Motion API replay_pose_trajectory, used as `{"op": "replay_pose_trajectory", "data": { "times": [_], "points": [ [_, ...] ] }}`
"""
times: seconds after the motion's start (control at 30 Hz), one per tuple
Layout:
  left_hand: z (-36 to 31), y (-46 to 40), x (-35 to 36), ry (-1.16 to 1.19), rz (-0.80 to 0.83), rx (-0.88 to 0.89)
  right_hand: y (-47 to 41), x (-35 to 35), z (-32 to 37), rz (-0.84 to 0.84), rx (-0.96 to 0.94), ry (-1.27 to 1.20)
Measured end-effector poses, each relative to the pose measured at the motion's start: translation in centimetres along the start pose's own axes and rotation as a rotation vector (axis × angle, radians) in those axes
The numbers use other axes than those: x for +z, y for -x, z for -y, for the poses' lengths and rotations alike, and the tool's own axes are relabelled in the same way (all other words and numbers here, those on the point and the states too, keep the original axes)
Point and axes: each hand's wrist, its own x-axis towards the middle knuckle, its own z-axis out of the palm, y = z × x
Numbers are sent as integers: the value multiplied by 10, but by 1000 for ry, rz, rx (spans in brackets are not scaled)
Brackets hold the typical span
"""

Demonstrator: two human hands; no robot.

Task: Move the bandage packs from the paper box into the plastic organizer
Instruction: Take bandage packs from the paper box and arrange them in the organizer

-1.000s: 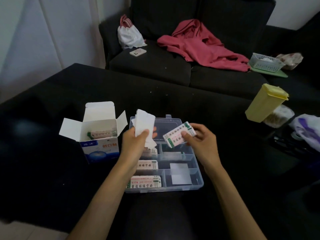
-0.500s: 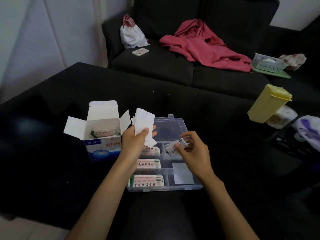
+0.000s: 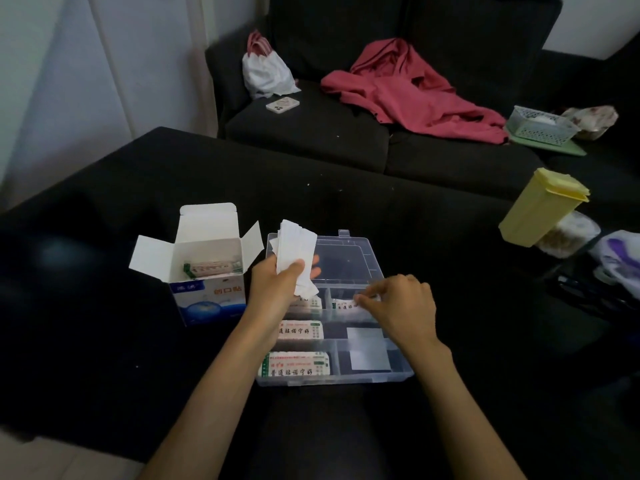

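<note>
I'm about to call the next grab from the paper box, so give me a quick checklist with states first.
1. Pack seated in its organizer slot: cannot tell, right hand covers part of it.
2. Right hand free: not ok, fingertips are at the pack.
3. Left hand free: not ok, it holds white strips.
4. Paper box open: ok, flaps up.
5. Packs left in box: ok, at least one pack inside.
6. Free slot in organizer: ok, the large rear compartment looks bare.
</note>
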Motion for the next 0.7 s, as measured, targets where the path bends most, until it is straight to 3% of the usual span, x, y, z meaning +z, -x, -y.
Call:
{"op": "replay_pose_trajectory", "data": {
  "times": [0.07, 0.27, 0.43, 0.47, 0.53, 0.6, 0.7],
  "points": [
    [0, 0, 0, 7, 7, -17, -1, -3, 1, 23, -6, 69],
    [-1, 1, 0, 70, 38, -82, -4, -7, 6, 72, 75, -233],
    [-5, 1, -2, 265, 140, -185, -8, -7, 10, 18, 114, -86],
    [-4, 1, -2, 262, 163, -191, -8, -9, 11, -12, 131, -139],
    [-2, 1, -3, 162, 194, -177, -9, -18, 19, -4, 184, -487],
    [0, 2, 0, 33, 196, -161, -7, -30, 29, 120, 239, -829],
    [0, 7, 6, -107, 198, -158, -1, -35, 42, 336, 264, -942]
  ]
}}
